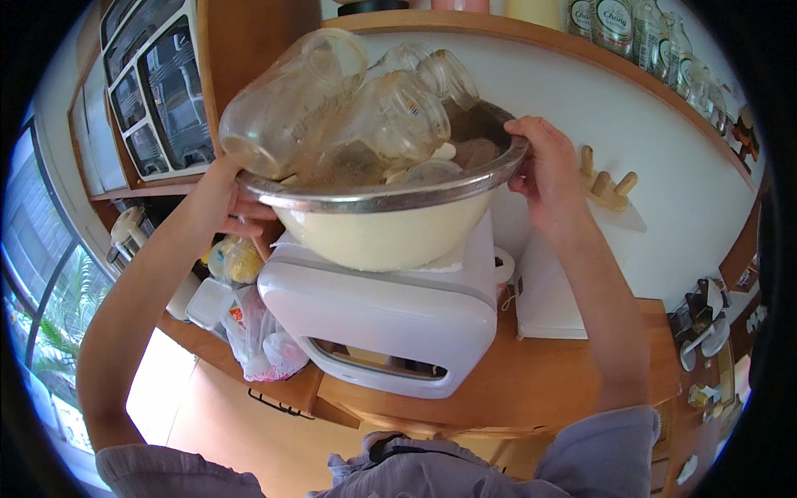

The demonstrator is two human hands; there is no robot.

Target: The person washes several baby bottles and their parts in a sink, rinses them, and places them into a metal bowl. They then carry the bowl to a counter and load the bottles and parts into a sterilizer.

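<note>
A large cream basin (386, 233) with a shiny metal rim is in front of me, at the top of a white rounded appliance (380, 324). I cannot tell whether it rests there or is slightly raised. My left hand (240, 202) grips the basin's left side, fingers spread under the rim. On the right, my right hand (545, 165) pinches the rim, thumb on top and fingers below. Inside lie cloudy, dusty clear containers: a large jar (292, 106) leaning left, a rounder jar (398, 115), and a ribbed-neck jar (451, 78). Smaller pieces beneath are partly hidden.
A wooden shelf (498, 28) with several glass bottles (613, 28) curves above. Plastic bags (258, 336) and a clear box (208, 304) sit left of the appliance on the wooden counter (560, 380). A wooden peg rack (604, 183) is at right. A glazed cabinet (171, 93) stands upper left.
</note>
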